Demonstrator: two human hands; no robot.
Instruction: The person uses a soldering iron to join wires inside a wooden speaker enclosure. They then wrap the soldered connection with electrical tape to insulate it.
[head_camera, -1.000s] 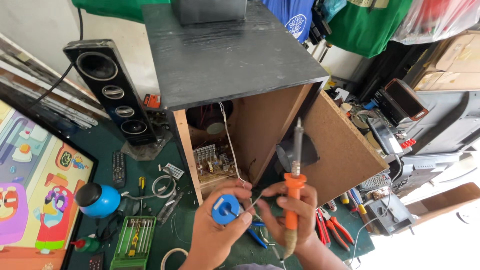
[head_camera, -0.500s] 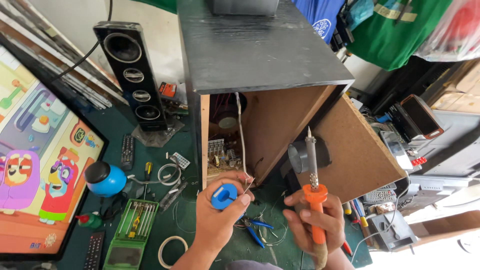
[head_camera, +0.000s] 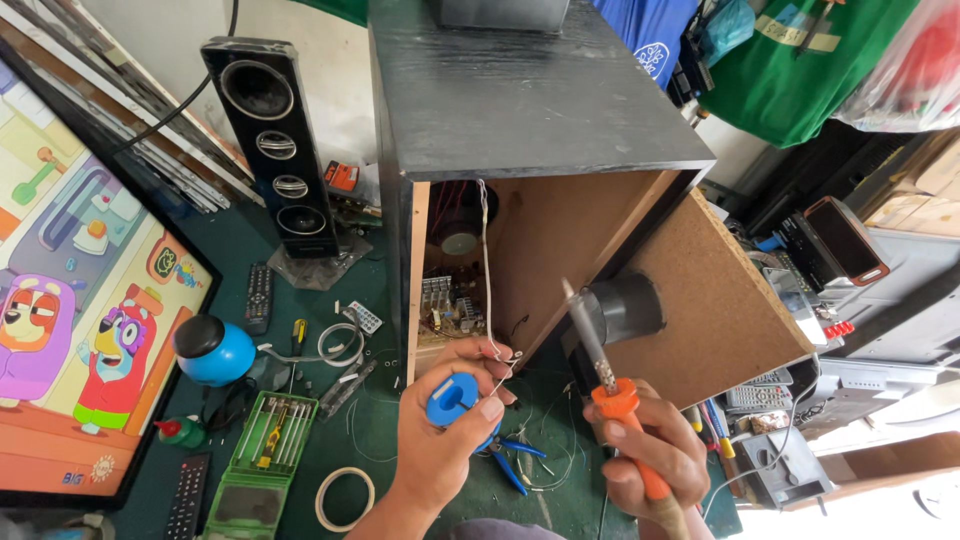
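The open speaker box (head_camera: 560, 200) stands on the green bench (head_camera: 380, 440). In front of it, the right hand (head_camera: 650, 450), grip closed, points an orange-handled soldering iron (head_camera: 610, 385) upward; the left hand (head_camera: 445, 430) pinches a blue solder spool (head_camera: 452, 395).

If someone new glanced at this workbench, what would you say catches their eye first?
Probably the big open speaker cabinet at the centre, its circuit board showing inside. In front of it, the left hand holds a blue solder spool and the right hand an orange-handled soldering iron. At far left glows a bright cartoon screen.
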